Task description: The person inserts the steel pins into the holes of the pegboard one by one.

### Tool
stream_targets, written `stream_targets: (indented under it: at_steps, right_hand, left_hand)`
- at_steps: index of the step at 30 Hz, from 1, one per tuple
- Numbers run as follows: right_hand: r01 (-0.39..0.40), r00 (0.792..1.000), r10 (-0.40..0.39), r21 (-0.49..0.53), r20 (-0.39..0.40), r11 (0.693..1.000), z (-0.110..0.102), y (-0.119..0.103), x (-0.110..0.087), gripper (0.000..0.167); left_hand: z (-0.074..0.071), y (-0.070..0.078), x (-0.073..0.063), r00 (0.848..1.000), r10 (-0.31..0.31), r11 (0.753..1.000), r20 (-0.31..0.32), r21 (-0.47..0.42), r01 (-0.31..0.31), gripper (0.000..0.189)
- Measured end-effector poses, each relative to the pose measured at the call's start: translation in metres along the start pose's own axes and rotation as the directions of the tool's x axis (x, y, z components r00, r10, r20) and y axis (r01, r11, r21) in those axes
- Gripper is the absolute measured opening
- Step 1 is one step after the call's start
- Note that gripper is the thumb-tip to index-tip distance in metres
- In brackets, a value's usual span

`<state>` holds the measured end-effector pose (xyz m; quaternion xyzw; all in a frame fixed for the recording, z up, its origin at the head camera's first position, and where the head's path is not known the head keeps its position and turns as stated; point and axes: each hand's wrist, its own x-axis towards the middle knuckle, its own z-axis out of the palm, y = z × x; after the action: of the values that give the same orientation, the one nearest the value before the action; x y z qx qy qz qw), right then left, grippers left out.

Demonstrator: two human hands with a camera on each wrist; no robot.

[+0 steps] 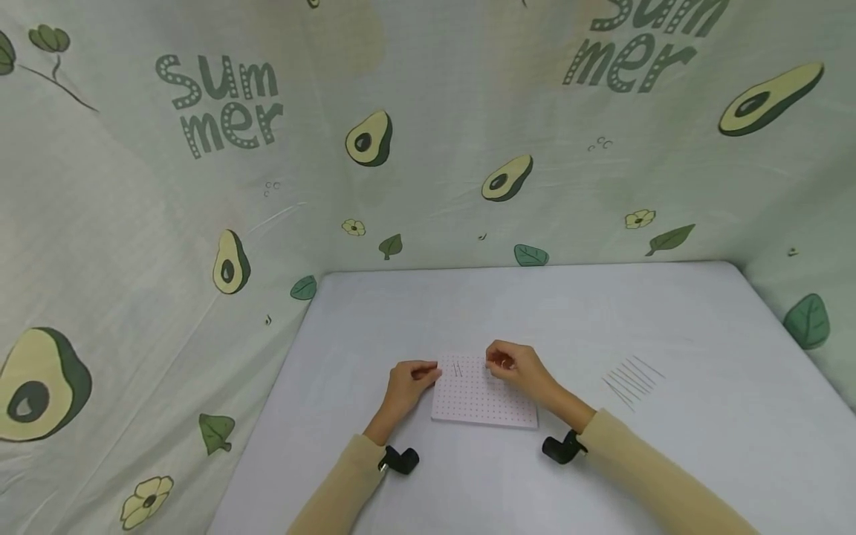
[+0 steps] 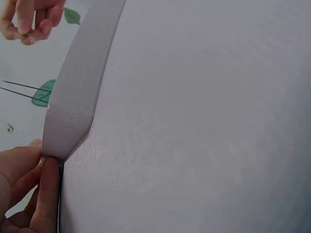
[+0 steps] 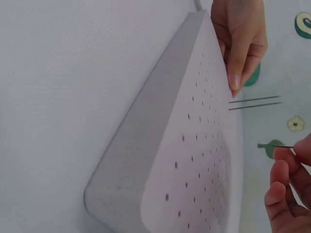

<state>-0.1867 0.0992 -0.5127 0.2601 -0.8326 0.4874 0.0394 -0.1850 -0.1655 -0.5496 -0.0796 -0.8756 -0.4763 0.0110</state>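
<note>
A flat white board with rows of small holes [image 1: 478, 405] lies on the table. My left hand [image 1: 404, 386] grips its left edge near the far corner, fingers against the side, as the left wrist view shows. Two thin dark metal pins [image 3: 255, 103] stand upright in the board near that hand. Above the board's far right part is my right hand [image 1: 524, 368]. Between its thumb and index finger it pinches another thin pin [image 3: 285, 146], which sticks out past the fingertips, apart from the board.
Several loose thin pins [image 1: 634, 380] lie roughly side by side on the white table [image 1: 414, 312], to the right of the board. A curtain printed with avocados and leaves [image 1: 428, 215] hangs behind the table. Black wrist cameras [image 1: 563, 448] are strapped at both sleeves.
</note>
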Motion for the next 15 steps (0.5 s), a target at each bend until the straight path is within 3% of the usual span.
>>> stream_targets:
  at_steps: [7,15]
  right_hand:
    - [0.026,0.996,-0.028,0.017,0.081,1.000,0.013,-0.003,0.010,0.004]
    - [0.032,0.994,-0.034,0.025,0.108,0.999,0.026,0.003,0.014,0.005]
  left_hand:
    - [0.000,-0.002,0.000,1.000,-0.006,1.000,0.005,-0.009,0.006,0.025]
    - [-0.001,-0.001,0.000,1.000,-0.004,1.000,0.010,-0.012,0.004,0.025]
